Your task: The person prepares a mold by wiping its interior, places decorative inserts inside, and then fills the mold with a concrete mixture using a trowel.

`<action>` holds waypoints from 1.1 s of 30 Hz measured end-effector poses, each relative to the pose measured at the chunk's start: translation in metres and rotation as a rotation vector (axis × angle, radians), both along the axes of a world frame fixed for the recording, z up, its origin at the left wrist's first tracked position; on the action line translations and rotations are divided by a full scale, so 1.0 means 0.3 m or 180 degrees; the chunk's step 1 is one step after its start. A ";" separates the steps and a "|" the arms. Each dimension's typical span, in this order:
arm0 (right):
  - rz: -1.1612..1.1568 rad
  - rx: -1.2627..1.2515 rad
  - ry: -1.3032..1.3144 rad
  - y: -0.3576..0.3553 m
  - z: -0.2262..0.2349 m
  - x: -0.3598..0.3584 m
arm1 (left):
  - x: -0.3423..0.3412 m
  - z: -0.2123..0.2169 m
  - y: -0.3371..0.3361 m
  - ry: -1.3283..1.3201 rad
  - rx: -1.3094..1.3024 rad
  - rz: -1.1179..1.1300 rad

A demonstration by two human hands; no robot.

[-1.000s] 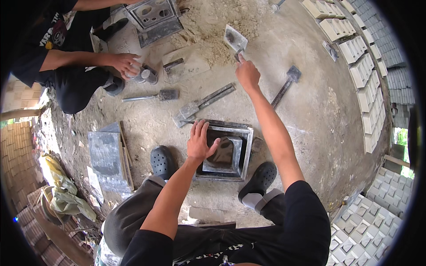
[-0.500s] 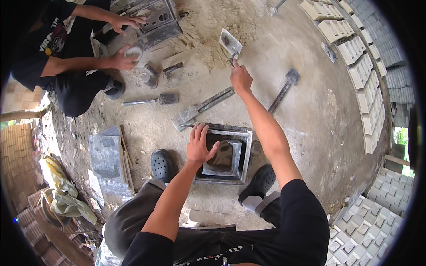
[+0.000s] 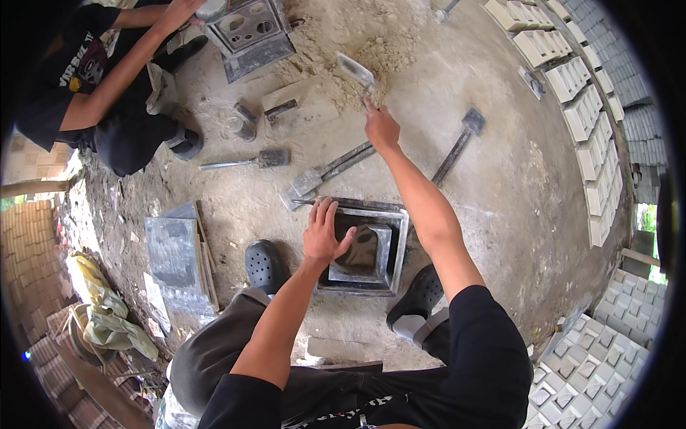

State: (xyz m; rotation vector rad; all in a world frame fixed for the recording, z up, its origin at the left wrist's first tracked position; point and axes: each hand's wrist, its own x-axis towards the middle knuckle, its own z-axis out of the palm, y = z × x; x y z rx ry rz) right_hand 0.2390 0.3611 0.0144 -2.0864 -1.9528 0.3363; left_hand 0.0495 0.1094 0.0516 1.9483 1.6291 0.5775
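My right hand (image 3: 382,129) is closed round the handle of a trowel (image 3: 356,70), with the arm stretched forward. The trowel's pale metal blade is tilted over the near edge of a heap of sandy powder (image 3: 393,53). My left hand (image 3: 325,232) lies on the far left corner of a square metal mould (image 3: 401,250), fingers flat over the rim and thumb apart. This mould stands on the ground between my feet. Inside it is a smaller raised square frame with a brownish, partly shiny middle.
Beyond the mould lie a flat-headed tamper (image 3: 307,182), a second one (image 3: 471,121) and a mallet-like tool (image 3: 271,158). Flat plates (image 3: 171,247) are stacked at left. A co-worker (image 3: 107,93) crouches at upper left by a mould with round holes (image 3: 250,28). Pale blocks (image 3: 589,136) line the right.
The trowel has shifted left and its blade has turned more on edge. My left hand stays on the mould. The co-worker's hands have moved up with a round pale object.
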 end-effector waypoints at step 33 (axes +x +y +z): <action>-0.1344 -0.1165 0.3123 0.055 0.035 0.116 | 0.001 -0.011 -0.006 -0.0177 -0.0079 0.0010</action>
